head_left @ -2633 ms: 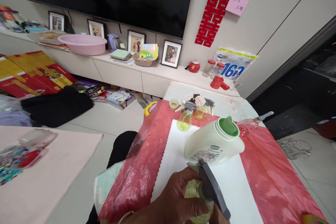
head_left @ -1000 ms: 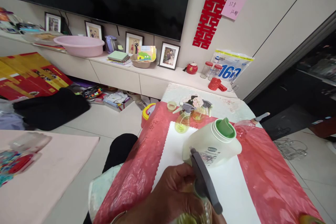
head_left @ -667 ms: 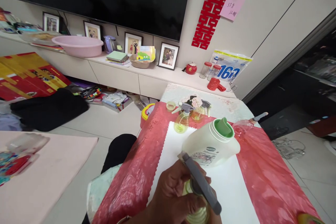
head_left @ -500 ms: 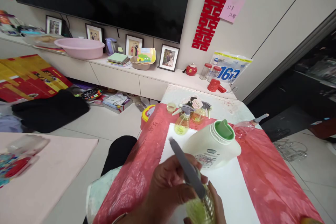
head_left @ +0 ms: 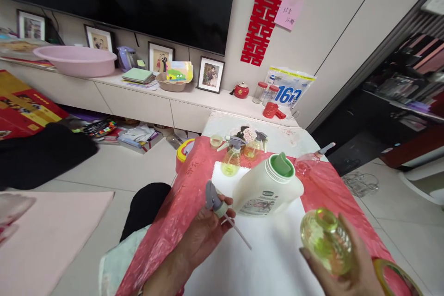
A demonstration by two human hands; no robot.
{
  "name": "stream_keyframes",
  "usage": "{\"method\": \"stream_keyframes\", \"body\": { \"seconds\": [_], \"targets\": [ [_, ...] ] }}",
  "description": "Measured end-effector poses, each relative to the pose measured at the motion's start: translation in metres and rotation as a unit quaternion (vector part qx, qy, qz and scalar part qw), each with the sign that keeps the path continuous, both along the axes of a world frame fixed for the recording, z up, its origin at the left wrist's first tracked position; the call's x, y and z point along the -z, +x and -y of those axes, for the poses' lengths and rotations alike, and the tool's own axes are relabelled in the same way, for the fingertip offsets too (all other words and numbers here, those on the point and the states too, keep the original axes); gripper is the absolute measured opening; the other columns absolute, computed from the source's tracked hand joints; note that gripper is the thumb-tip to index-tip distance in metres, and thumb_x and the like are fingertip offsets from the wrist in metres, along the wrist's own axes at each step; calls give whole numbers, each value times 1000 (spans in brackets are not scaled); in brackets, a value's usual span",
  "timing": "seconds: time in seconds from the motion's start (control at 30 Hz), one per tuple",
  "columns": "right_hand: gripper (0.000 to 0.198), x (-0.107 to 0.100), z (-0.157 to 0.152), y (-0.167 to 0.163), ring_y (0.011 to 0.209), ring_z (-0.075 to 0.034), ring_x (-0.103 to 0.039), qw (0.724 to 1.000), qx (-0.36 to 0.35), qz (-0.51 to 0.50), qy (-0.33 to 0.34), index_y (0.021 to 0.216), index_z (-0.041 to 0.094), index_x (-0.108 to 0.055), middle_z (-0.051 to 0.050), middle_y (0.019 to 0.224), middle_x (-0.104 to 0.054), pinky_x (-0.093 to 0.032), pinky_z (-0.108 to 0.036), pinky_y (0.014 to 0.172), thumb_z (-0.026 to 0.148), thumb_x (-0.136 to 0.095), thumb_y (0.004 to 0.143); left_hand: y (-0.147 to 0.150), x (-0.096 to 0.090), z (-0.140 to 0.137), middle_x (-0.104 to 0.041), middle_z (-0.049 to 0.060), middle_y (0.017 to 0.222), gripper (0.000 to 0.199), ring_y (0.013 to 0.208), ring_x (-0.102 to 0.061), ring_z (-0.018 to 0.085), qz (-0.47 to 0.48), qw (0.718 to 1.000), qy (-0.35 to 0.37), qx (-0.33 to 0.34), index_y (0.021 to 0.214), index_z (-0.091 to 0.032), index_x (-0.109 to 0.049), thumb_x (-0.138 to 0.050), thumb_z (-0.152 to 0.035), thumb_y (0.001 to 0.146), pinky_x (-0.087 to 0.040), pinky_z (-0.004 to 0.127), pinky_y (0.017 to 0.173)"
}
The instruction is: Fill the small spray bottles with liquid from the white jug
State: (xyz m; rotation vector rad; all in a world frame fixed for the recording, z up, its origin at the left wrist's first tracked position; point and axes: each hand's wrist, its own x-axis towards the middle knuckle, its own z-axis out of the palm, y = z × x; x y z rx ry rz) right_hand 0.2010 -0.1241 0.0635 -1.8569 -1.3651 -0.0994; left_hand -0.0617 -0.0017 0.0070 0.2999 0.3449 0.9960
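My left hand (head_left: 210,225) is closed on a grey and white spray nozzle (head_left: 215,201), its thin dip tube slanting down to the right. On the right, my right hand (head_left: 350,266) grips a clear ribbed bottle (head_left: 326,240) with yellow-green liquid and an uncovered mouth. Between and beyond the hands stands a large cream detergent jug (head_left: 265,194) with a green spout (head_left: 282,165) in its neck. Behind the jug are a spray bottle (head_left: 231,161) of yellow liquid, another spray bottle (head_left: 254,149), and a small cup (head_left: 216,141).
White paper (head_left: 256,259) lies over a red plastic sheet (head_left: 173,236) on the table. A transparent spray bottle (head_left: 308,163) lies at the right edge, and a roll of tape (head_left: 381,268) sits at bottom right. A cabinet (head_left: 189,113) with photo frames runs behind.
The spray nozzle has come off the bottle. My left hand has moved left with the nozzle, while my right hand has carried the bottle to the right. The view has shifted right.
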Motion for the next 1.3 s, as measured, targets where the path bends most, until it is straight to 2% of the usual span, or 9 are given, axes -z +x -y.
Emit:
{"method": "stream_keyframes", "body": {
  "seconds": [0.1, 0.17, 0.33, 0.63, 0.8, 1.0, 1.3],
  "targets": [
    [90, -42, -26, 16, 120, -34, -58, 990, 5, 137, 27, 156, 17, -45, -12, 136, -55, -52, -43, 96, 75, -66, 91, 7, 30, 6, -74, 2, 108, 47, 89, -71, 15, -11, 999, -15, 49, 100, -24, -77, -100, -31, 60, -55, 28, 84],
    [89, -62, -43, 24, 123, -33, -55, 979, -28, 194, 56, 157, 15, -43, -14, 136, -54, -49, -43, 99, 77, -58, 96, 8, 43, 8, -73, 1, 103, 47, 88, -71, 15, -18, 997, -20, 70, 99, -23, -77, -100, -33, 59, -54, 28, 83],
    [70, -92, -71, 33, 124, -27, -53, 950, -89, 288, 85, 154, 13, -45, -16, 134, -53, -44, -38, 106, 62, -55, 105, 8, 56, 6, -72, 2, 105, 46, 89, -70, 16, -40, 997, -11, 73, 101, -24, -78, -99, -34, 62, -53, 30, 82],
    [56, -118, -99, 40, 115, -36, -54, 896, -166, 401, 95, 151, 15, -47, -20, 132, -52, -48, -50, 94, 45, -55, 104, 12, 64, 3, -71, 1, 107, 46, 89, -69, 16, -47, 995, -14, 81, 103, -26, -79, -98, -34, 63, -51, 31, 79],
    [55, -130, -106, 38, 113, -40, -56, 872, -189, 443, 83, 152, 14, -43, -23, 132, -52, -49, -53, 90, 33, -56, 102, 13, 67, 2, -71, 1, 108, 44, 89, -69, 16, -39, 996, -18, 84, 103, -28, -79, -98, -34, 63, -51, 30, 80],
    [54, -137, -109, 42, 111, -43, -57, 849, -196, 484, 75, 150, 14, -43, -24, 130, -53, -51, -56, 88, 30, -54, 100, 13, 69, 2, -72, 1, 107, 47, 88, -69, 15, -46, 995, -21, 88, 102, -27, -80, -100, -34, 60, -51, 30, 79],
    [57, -148, -109, 43, 111, -43, -57, 830, -185, 523, 59, 150, 17, -39, -23, 130, -53, -52, -58, 88, 23, -53, 95, 12, 70, 1, -72, 2, 108, 48, 89, -68, 16, -44, 995, -20, 87, 102, -26, -79, -100, -34, 60, -51, 31, 80]
  ]
}}
